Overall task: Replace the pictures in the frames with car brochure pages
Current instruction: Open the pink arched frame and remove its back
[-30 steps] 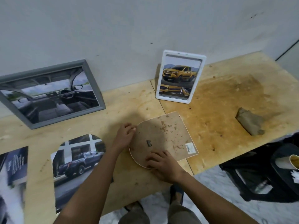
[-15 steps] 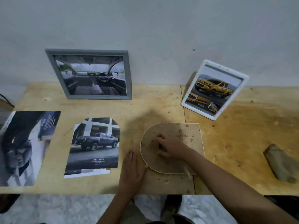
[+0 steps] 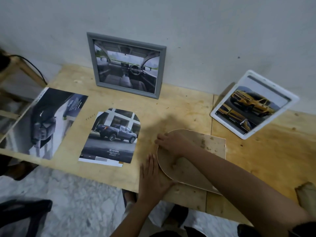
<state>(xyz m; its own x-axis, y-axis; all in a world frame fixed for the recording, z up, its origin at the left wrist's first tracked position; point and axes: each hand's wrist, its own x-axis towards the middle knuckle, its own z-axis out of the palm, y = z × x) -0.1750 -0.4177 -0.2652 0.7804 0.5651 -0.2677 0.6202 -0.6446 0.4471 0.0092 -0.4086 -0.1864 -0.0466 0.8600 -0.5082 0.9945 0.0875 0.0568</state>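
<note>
An arch-shaped wooden frame (image 3: 206,147) lies face down on the plywood table (image 3: 179,108), its stained backing board upward. My right hand (image 3: 169,142) sits at the curved far-left edge with its fingers curled over the rim. My left hand (image 3: 153,178) lies flat on the table with straight fingers, its thumb side against the frame's near-left edge. Left of the frame lies a brochure page (image 3: 112,137) cut to an arch shape, showing a dark blue pickup.
A grey frame (image 3: 90,64) with a car-interior page leans on the wall at the back. A white frame (image 3: 254,103) with a yellow car page leans at the right. An open brochure (image 3: 47,122) lies at the left edge. A brown lump (image 3: 306,194) sits at the near right.
My right hand has moved from the middle of the backing board to its curved left edge. My left hand stays flat by the near edge. The view has swung left.
</note>
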